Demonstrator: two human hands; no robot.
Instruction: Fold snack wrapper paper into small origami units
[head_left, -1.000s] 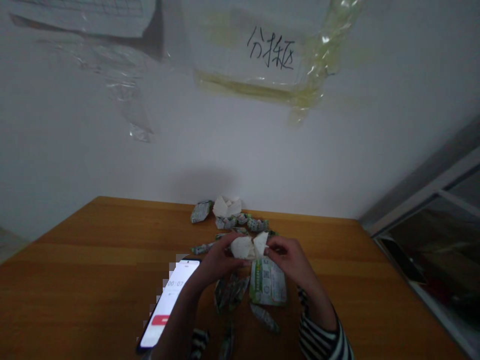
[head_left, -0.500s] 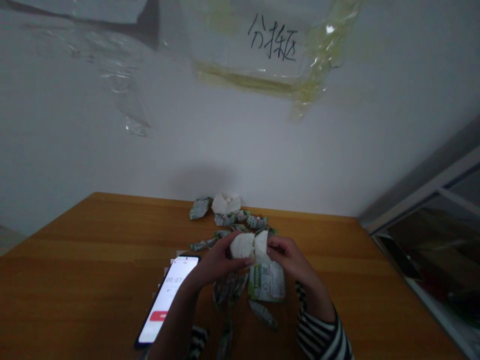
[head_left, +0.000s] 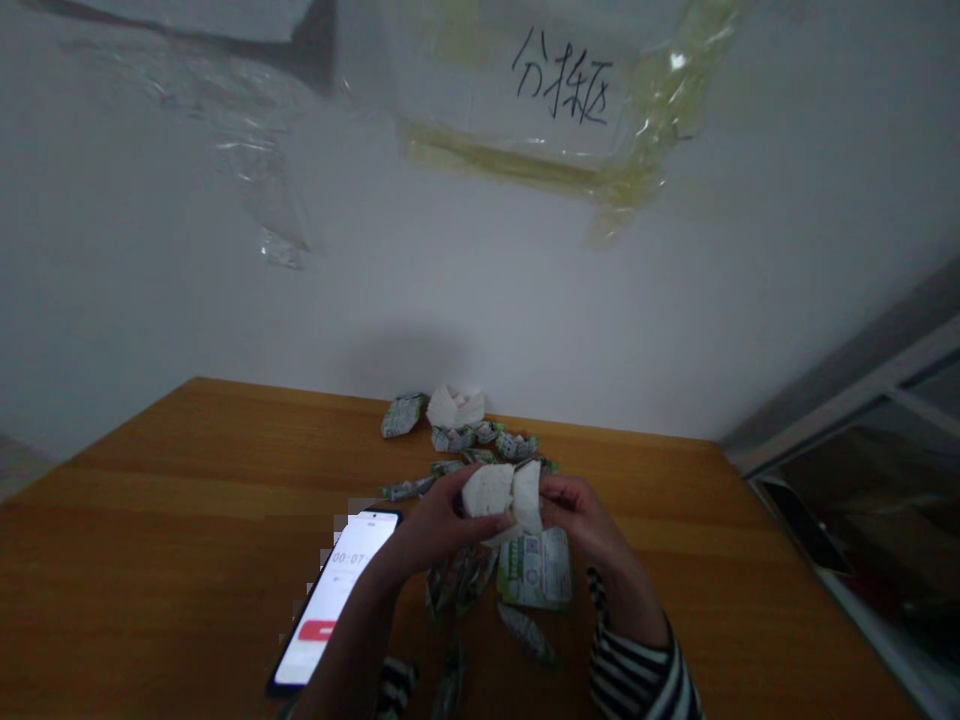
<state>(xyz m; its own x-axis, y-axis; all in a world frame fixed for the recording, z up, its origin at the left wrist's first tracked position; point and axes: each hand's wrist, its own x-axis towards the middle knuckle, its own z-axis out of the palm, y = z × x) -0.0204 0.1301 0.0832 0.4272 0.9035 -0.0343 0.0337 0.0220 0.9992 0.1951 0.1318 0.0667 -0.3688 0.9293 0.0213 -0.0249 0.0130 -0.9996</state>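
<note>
In the middle of the head view, a folded white piece of paper (head_left: 489, 490) is held up between my two hands, just above the table. My left hand (head_left: 439, 520) grips its left side, thumb along the lower edge and fingers behind. At the right, my right hand (head_left: 577, 515) pinches a raised flap of the paper; its fingertips are partly hidden. Below the paper lies a flat green-and-white printed packet (head_left: 536, 570). Crumpled printed scraps (head_left: 459, 580) and a narrow folded scrap (head_left: 525, 632) are near it.
A phone (head_left: 337, 600) showing a timer lies left of my left forearm. Toward the wall sit a crumpled white paper (head_left: 455, 407), a printed bundle (head_left: 403, 414) and several twisted scraps (head_left: 517, 444). A taped handwritten sign (head_left: 562, 80) hangs above; a shelf frame (head_left: 817, 400) stands at right.
The right-hand part of the white paper has shifted slightly right and down with my right hand, and more paper shows at its lower edge. Both hands keep their hold.
</note>
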